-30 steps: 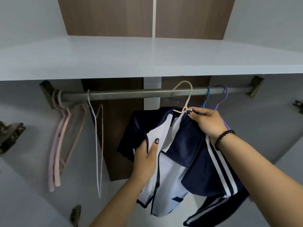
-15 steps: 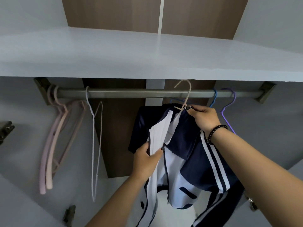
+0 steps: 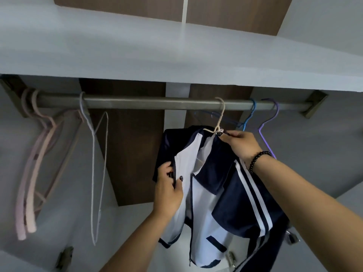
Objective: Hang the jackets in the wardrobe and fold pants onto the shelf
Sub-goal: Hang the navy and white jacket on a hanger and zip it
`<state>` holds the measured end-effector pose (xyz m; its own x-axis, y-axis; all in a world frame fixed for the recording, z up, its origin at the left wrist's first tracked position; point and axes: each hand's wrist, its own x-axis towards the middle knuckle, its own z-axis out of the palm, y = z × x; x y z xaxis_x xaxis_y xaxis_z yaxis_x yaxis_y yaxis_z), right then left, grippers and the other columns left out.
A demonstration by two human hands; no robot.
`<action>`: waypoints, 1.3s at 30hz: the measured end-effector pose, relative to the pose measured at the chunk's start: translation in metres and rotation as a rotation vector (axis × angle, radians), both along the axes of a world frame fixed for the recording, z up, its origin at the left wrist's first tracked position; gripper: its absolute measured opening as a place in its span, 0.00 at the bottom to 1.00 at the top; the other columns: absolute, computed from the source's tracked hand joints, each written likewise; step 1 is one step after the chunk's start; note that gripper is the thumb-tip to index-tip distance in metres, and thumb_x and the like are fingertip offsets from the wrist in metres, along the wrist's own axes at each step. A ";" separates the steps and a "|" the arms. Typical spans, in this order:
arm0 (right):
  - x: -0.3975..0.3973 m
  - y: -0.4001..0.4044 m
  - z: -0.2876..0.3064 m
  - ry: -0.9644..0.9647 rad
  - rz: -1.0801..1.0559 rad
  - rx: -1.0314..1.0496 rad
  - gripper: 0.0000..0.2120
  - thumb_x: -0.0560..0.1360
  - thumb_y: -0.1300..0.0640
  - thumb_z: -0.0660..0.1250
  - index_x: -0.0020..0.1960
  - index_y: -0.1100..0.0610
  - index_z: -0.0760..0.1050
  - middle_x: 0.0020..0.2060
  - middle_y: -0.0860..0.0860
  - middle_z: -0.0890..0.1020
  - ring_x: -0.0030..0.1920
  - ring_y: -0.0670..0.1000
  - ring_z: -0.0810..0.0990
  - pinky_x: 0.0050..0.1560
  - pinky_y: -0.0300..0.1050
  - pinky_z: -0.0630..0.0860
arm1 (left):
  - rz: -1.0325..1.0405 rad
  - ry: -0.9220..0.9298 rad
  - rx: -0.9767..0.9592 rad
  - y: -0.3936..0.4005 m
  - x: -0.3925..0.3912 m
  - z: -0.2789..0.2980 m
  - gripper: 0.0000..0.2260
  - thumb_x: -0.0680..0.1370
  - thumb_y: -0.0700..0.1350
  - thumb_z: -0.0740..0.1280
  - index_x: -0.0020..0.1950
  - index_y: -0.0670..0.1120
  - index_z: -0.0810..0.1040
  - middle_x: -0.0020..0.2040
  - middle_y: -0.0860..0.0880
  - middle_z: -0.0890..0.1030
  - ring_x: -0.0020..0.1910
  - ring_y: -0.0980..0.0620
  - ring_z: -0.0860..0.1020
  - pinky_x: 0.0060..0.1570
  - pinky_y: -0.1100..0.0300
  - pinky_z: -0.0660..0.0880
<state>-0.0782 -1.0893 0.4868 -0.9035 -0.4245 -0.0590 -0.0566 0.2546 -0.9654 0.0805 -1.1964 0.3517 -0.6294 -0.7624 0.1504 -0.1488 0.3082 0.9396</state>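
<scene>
Two hands steadying soft, light jacket (image 3: 204, 193) at frame centre: right hand (image 3: 242, 145) pinching hanger (image 3: 218, 122) neck, left hand (image 3: 169, 190) gripping limp front edge; slipping likely.

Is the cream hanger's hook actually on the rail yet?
Touching. The head view shows the cream hanger's hook curving over the rail with no gap, while the right hand holds the jacket at its collar.

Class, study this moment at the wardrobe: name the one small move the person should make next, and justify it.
Probably let go with the right hand: the cream hanger seems already hooked over the rail, carrying the navy and white jacket. The left hand holds the front edge and could then straighten it.
</scene>
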 end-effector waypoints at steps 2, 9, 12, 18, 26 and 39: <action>-0.002 0.002 -0.007 0.015 0.011 0.033 0.06 0.74 0.60 0.70 0.46 0.63 0.82 0.40 0.57 0.83 0.39 0.52 0.81 0.44 0.43 0.79 | 0.034 0.094 -0.114 0.000 -0.002 -0.002 0.21 0.76 0.33 0.65 0.64 0.50 0.64 0.51 0.45 0.76 0.40 0.54 0.77 0.47 0.63 0.77; -0.007 0.014 -0.014 0.018 0.091 0.125 0.06 0.75 0.58 0.69 0.46 0.61 0.81 0.41 0.54 0.85 0.40 0.51 0.83 0.40 0.36 0.79 | -0.279 -0.262 -0.397 -0.002 -0.030 0.001 0.32 0.74 0.39 0.66 0.76 0.55 0.61 0.66 0.44 0.62 0.61 0.44 0.69 0.65 0.55 0.68; -0.012 0.017 -0.011 0.014 0.112 0.180 0.09 0.75 0.55 0.69 0.48 0.60 0.82 0.44 0.55 0.86 0.46 0.54 0.84 0.53 0.46 0.80 | -0.256 -0.484 -0.532 -0.001 -0.055 0.004 0.38 0.74 0.45 0.69 0.79 0.53 0.52 0.65 0.44 0.60 0.66 0.44 0.60 0.68 0.54 0.55; -0.012 0.024 -0.010 0.067 0.102 0.216 0.12 0.75 0.52 0.69 0.47 0.61 0.82 0.44 0.57 0.85 0.48 0.56 0.84 0.56 0.54 0.78 | -0.181 -0.342 -0.580 0.007 -0.073 -0.008 0.20 0.73 0.37 0.66 0.64 0.50 0.78 0.51 0.45 0.71 0.56 0.41 0.69 0.47 0.57 0.52; 0.034 0.066 -0.040 0.693 -0.265 0.072 0.07 0.71 0.64 0.68 0.49 0.58 0.77 0.47 0.50 0.73 0.44 0.40 0.74 0.46 0.33 0.71 | -0.239 -0.151 -0.343 -0.001 -0.036 0.004 0.05 0.77 0.40 0.66 0.47 0.42 0.82 0.41 0.53 0.69 0.31 0.55 0.71 0.37 0.60 0.66; 0.103 0.028 -0.143 0.214 0.258 0.475 0.23 0.65 0.36 0.68 0.41 0.57 0.73 0.37 0.51 0.79 0.39 0.51 0.77 0.42 0.50 0.78 | -0.243 -0.078 -0.072 0.008 0.000 0.067 0.08 0.74 0.44 0.71 0.35 0.45 0.81 0.27 0.55 0.78 0.30 0.56 0.76 0.35 0.60 0.75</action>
